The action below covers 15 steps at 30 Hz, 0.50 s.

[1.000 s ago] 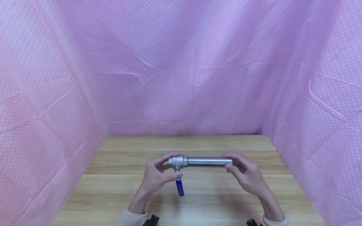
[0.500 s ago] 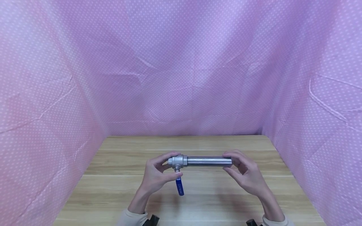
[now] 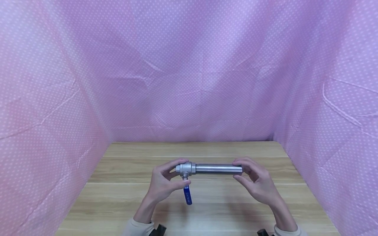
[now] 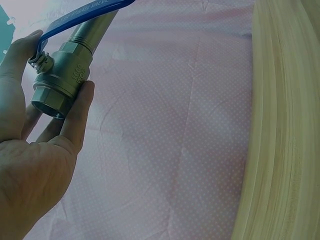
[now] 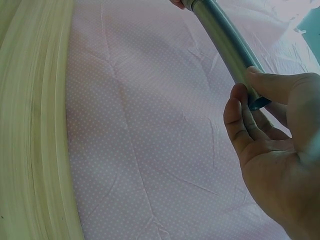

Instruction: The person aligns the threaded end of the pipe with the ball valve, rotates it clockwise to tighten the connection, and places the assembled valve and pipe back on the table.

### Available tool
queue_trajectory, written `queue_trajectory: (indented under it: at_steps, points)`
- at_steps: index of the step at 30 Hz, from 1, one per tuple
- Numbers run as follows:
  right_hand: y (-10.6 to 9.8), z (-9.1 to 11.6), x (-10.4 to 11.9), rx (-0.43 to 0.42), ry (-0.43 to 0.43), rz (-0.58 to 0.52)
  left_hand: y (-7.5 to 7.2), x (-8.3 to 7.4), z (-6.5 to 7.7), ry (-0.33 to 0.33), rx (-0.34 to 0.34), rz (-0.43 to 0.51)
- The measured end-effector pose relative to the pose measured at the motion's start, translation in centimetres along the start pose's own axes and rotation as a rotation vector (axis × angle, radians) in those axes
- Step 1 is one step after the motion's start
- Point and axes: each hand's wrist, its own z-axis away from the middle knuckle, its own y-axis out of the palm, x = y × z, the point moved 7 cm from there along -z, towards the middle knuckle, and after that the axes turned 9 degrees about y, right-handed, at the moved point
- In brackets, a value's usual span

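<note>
My left hand (image 3: 163, 182) grips a silver ball valve (image 3: 185, 168) between thumb and fingers. The thumb lies against the valve's stem, where the blue lever handle (image 3: 187, 195) begins and points toward me. A steel pipe (image 3: 218, 168) runs to the right from the valve's hex end, joined in line with it. In the left wrist view some thread shows on the pipe beside the valve (image 4: 62, 75). At the pipe's free right end, my right hand (image 3: 258, 182) holds it between thumb and fingertips. The right wrist view shows the pipe's open end (image 5: 259, 103).
Valve and pipe are held level above a wooden table (image 3: 195, 149). Pink dotted cloth (image 3: 200, 82) hangs behind the table and along both sides. Black wrist-worn pieces (image 3: 159, 230) show near both sleeves.
My right thumb has shifted slightly down and left on the pipe's end. The left hand and valve stay in place.
</note>
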Motion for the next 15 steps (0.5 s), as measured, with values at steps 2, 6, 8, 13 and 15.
queue_trajectory:
  at_steps: [2,6,8,13,15]
  points:
    - [-0.01,0.01,0.01,-0.003,0.007,0.01,-0.01,0.0,0.0,0.002,0.0,0.001]
    - [-0.04,0.09,0.07,-0.01,0.02,0.028,-0.01,-0.04,-0.05,0.003,0.002,0.003]
    - [-0.09,0.17,0.05,-0.017,0.033,0.044,-0.01,-0.04,-0.06,0.001,0.003,0.003]
    - [-0.31,0.41,-0.26,-0.034,0.109,0.116,-0.04,-0.07,-0.05,-0.001,0.003,0.004]
    - [-0.34,0.45,-0.35,-0.032,0.139,0.141,-0.05,-0.07,-0.04,0.0,0.004,0.002]
